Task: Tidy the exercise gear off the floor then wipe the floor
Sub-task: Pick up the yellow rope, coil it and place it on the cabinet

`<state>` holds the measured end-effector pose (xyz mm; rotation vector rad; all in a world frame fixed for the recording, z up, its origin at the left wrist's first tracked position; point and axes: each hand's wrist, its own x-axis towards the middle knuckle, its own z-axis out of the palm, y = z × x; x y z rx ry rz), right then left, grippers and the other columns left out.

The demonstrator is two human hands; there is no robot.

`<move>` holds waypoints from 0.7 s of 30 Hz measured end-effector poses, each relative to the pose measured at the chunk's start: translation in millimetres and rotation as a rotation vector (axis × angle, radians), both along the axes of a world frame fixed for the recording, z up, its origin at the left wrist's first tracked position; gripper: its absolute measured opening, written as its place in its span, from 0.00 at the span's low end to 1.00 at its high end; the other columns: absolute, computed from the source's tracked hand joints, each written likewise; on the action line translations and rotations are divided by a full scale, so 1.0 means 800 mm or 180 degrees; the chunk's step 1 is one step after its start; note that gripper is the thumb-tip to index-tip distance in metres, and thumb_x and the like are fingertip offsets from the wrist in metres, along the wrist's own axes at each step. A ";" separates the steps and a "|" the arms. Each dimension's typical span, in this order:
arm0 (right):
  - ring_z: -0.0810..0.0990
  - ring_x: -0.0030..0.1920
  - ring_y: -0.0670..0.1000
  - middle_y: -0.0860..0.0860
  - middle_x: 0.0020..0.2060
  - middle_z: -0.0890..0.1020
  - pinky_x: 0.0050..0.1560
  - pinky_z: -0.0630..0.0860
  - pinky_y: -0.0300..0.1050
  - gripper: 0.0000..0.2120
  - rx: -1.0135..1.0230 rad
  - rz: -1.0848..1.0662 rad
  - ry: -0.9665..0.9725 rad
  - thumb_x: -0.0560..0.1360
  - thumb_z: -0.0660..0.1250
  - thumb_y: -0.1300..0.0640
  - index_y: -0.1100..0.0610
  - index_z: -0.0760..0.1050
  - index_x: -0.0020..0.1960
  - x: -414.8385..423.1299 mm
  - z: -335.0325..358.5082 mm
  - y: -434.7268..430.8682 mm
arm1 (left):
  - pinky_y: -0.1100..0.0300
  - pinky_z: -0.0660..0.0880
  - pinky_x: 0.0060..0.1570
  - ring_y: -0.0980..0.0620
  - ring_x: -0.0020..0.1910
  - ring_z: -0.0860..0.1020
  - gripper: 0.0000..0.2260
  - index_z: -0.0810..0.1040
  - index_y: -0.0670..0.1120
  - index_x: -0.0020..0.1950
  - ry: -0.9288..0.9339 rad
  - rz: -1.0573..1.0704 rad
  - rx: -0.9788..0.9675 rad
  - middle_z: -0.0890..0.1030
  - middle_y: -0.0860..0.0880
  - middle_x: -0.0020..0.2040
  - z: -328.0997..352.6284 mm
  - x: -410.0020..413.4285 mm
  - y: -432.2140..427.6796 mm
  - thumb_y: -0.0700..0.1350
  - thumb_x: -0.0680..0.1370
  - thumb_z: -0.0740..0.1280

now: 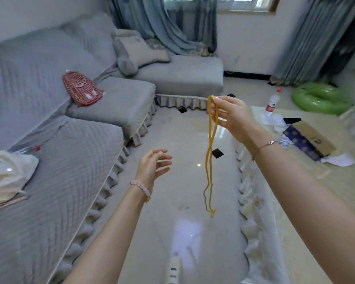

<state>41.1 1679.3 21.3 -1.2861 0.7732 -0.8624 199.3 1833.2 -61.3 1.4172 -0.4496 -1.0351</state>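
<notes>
My right hand (228,113) pinches the top of the yellow band (209,171); it dangles in mid-air right of the sofa (70,160). My left hand (152,167) is loose, empty. I'd catch the bottom loop, then fold.

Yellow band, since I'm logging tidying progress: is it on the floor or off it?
Off it: the yellow band hangs in a loop from the right hand, which pinches its top.
</notes>
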 end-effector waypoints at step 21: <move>0.75 0.35 0.46 0.49 0.36 0.77 0.42 0.75 0.40 0.08 -0.0004 -0.0676 -0.0209 0.78 0.62 0.61 0.63 0.75 0.55 0.097 0.022 -0.387 | 0.60 0.77 0.41 0.52 0.38 0.79 0.10 0.77 0.45 0.47 -0.0080 -0.0677 0.0061 0.80 0.47 0.40 -0.021 0.123 -0.418 0.39 0.80 0.57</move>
